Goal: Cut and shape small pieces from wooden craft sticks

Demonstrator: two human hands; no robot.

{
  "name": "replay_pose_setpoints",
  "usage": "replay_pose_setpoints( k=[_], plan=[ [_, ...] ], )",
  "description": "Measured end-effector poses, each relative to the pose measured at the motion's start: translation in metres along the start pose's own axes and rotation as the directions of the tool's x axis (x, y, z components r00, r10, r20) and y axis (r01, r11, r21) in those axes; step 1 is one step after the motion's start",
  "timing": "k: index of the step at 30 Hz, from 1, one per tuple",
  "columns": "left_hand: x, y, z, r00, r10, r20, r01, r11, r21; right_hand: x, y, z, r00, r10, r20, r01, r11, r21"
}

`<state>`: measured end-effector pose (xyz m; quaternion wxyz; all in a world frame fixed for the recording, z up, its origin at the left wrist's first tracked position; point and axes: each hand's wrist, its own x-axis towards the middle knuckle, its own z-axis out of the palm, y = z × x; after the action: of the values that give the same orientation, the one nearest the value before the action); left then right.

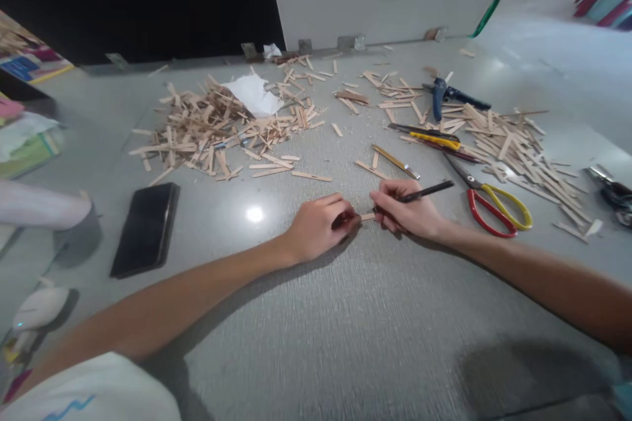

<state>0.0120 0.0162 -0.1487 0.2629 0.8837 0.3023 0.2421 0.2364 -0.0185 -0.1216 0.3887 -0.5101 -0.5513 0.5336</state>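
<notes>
I see a grey table [316, 329] with a fine woven-looking grain and a glossy patch of reflected light; near its centre the left hand [316, 227] is curled over a small flat wooden stick [368, 216], pinching one end against the surface; the right hand [407, 210] grips a slim dark pen [427, 191] in a writing hold, its tip down on the stick's other end; the stick itself is pale, thin and short, mostly hidden between the two hands, lying flat just at 3 o'clock of the left fingers.

At 11 o'clock of the hands I see a loose heap of wooden sticks [212, 128], flat, pale-brown and straight-cut, with a crumpled white paper [254, 95] on top; at 2 o'clock a second scatter of sticks [518, 148] fans out; scissors [488, 204] with red and yellow loop handles lie open at 3 o'clock, touching nothing in the hands; a blue glue gun [444, 93] rests at 1 o'clock; a black phone [145, 227], smooth and rectangular, lies at 9 o'clock; I see no container holding anything.
</notes>
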Motion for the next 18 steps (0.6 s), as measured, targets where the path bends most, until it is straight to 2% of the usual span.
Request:
replay_pose_setpoints(
  k=[3, 6, 10, 13, 18],
  plan=[
    [0.001, 0.002, -0.003, 0.996, -0.070, -0.051, 0.067, 0.996, -0.066, 0.004, 0.001, -0.004, 0.996, 0.032, -0.083, -0.023, 0.994, 0.105],
    [0.001, 0.001, -0.003, 0.982, -0.154, -0.112, 0.144, 0.985, -0.095, 0.010, 0.005, -0.007, 0.982, 0.116, -0.151, -0.081, 0.972, 0.221],
    [0.001, -0.005, -0.001, 0.967, -0.174, -0.185, 0.173, 0.985, -0.023, 0.015, 0.008, -0.010, 0.971, 0.151, -0.186, -0.101, 0.961, 0.256],
    [0.001, -0.008, 0.002, 0.966, -0.148, -0.212, 0.172, 0.980, 0.100, 0.011, 0.006, -0.008, 0.986, 0.102, -0.132, -0.078, 0.981, 0.177],
    [0.000, -0.011, 0.006, 0.983, -0.138, -0.117, 0.157, 0.973, 0.167, -0.002, 0.001, 0.001, 0.997, -0.020, 0.071, 0.029, 0.991, -0.134]
  ],
)
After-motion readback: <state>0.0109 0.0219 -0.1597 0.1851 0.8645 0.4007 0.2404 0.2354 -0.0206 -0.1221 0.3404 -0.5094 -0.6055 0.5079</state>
